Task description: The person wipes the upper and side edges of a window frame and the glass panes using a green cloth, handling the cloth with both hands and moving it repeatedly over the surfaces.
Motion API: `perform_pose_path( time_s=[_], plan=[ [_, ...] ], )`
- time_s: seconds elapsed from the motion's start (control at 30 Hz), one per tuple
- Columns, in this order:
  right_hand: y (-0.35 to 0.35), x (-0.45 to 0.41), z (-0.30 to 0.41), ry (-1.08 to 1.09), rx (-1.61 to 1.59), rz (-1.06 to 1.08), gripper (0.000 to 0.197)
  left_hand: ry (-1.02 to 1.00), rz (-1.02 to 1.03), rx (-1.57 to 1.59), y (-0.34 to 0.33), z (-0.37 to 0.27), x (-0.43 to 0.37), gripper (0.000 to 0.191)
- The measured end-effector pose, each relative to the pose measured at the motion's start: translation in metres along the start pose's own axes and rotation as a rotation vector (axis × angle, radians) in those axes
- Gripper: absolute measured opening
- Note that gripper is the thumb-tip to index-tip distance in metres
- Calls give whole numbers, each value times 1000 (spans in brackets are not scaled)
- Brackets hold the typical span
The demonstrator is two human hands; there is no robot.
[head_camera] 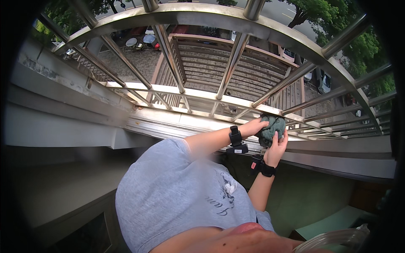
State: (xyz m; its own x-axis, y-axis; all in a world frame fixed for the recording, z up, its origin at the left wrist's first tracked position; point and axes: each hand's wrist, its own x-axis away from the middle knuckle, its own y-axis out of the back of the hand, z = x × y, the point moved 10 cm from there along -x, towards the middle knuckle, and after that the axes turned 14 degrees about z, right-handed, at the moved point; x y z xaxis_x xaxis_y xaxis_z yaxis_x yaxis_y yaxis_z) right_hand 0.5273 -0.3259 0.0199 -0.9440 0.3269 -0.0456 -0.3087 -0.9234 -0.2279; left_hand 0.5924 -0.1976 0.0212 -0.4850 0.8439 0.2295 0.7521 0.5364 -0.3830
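A bunched dark green textured cloth (272, 130) is between my hands, up against the lower rail of the metal window guard (234, 101). My left hand (253, 127) grips its left side, the thumb lying over the cloth and the other fingers mostly hidden. From below and to the right, my right hand (276, 148) holds the same cloth, with its fingers upright along the near and right sides. Each wrist carries a black strap with a small dark device.
Shiny metal bars (232, 66) curve outward across the window. Beneath them lie the window track (190, 126) and a pale wall ledge (79, 91) at left. Outside, far below, are a slatted frame (234, 63), paving, parked vehicles and trees. A green-topped surface (332, 221) stands at lower right.
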Motion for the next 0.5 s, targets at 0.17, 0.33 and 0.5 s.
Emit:
perform_pose_path(
  time_s=[0.17,0.33,0.5],
  plan=[
    [-25,23,61,203,34,31,48,-431,20,88,-20,-20,16,44],
    [-45,2,117,415,242,2,51,-461,-209,-481,-21,-114,77,50],
    [-81,-5,143,526,973,-212,67,-465,-183,-133,-2,-88,94,45]
  ],
)
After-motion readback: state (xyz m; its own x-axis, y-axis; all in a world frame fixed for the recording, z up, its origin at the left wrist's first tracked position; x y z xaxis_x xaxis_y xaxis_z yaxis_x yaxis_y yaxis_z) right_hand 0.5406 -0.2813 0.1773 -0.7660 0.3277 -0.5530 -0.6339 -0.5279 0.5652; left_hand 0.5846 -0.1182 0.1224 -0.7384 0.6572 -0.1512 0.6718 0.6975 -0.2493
